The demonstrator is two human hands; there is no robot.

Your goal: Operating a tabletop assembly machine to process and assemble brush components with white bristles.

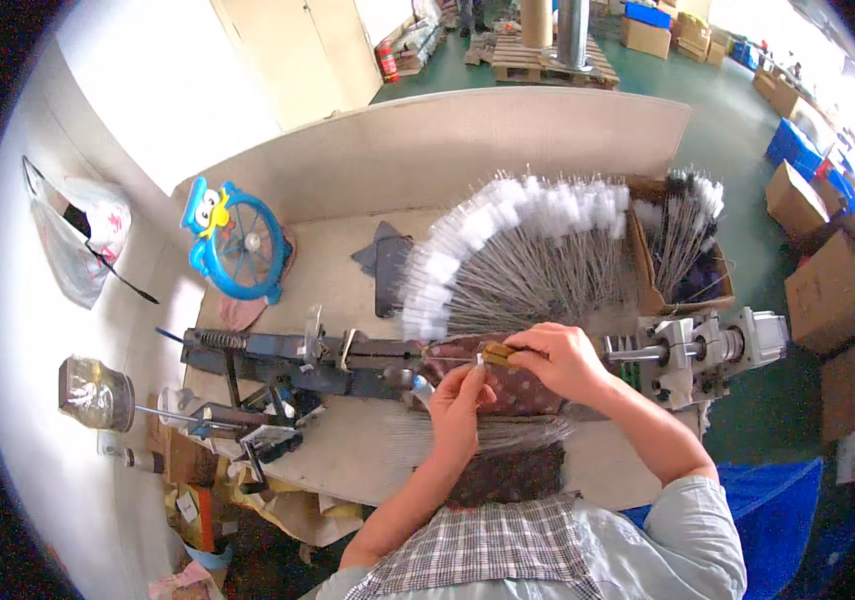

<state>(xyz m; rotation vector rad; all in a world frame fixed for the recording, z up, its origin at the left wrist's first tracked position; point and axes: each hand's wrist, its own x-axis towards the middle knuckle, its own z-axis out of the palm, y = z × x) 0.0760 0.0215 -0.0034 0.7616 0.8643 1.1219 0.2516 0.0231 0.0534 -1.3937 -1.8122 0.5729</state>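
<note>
My right hand (pixel 561 362) grips a small yellow-brown block (pixel 498 353) over the middle of the bench machine. Just left of it, my left hand (pixel 460 408) has thumb and fingers pinched together at a small white piece (pixel 480 361), perhaps the tip of a thin wire brush; its exact shape is too small to tell. A dark patterned cloth (pixel 533 392) lies beneath both hands. Behind them fans out a large heap of thin wire brushes (pixel 518 260) with white bristle ends. More thin wires (pixel 478 435) lie between my forearms.
The machine's motor end (pixel 728 345) stands right, its dark rail (pixel 258 350) left. A blue cartoon fan (pixel 248 245) sits back left. Dark-tipped brushes stand in a cardboard box (pixel 683 290) back right. A low panel (pixel 468 135) closes the bench's far side; a blue bin (pixel 763 520) is lower right.
</note>
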